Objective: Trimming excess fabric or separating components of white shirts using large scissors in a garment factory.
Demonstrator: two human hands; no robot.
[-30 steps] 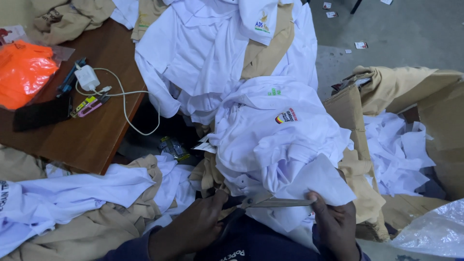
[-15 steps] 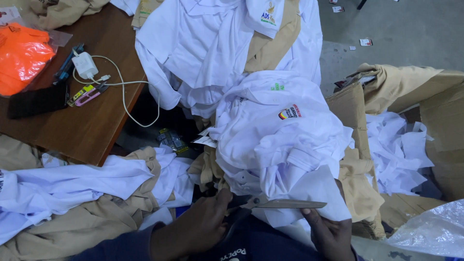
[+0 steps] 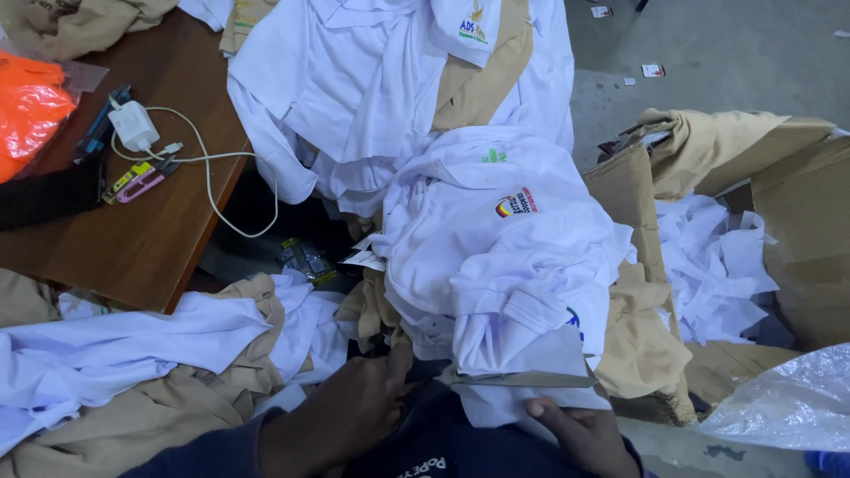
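- The left hand [image 3: 341,416], at the bottom edge of the view, has its grip closed on the near end of a flat brown cardboard sheet [image 3: 522,378]; the thumb lies on top of the sheet.
- The right hand [image 3: 580,434] is under the right part of the same sheet, with the fingers curled up at the white cloth there. I cannot tell if this grip is closed on something.
- The cardboard sheet lies level between both hands, just under a folded white shirt with a small coloured badge [image 3: 505,248], which rests on it in a heap.
- To the left, a loose white and beige pile of garments [image 3: 133,372] lies near the left hand.
- To the right stands an open brown cardboard box [image 3: 779,221] with white cloth inside.
- Farther left is a brown wooden table [image 3: 159,239]; it carries a white charger with cable [image 3: 135,126] and an orange plastic packet [image 3: 31,111].
- Farthest, more white shirts [image 3: 381,88] hang over the table edge.
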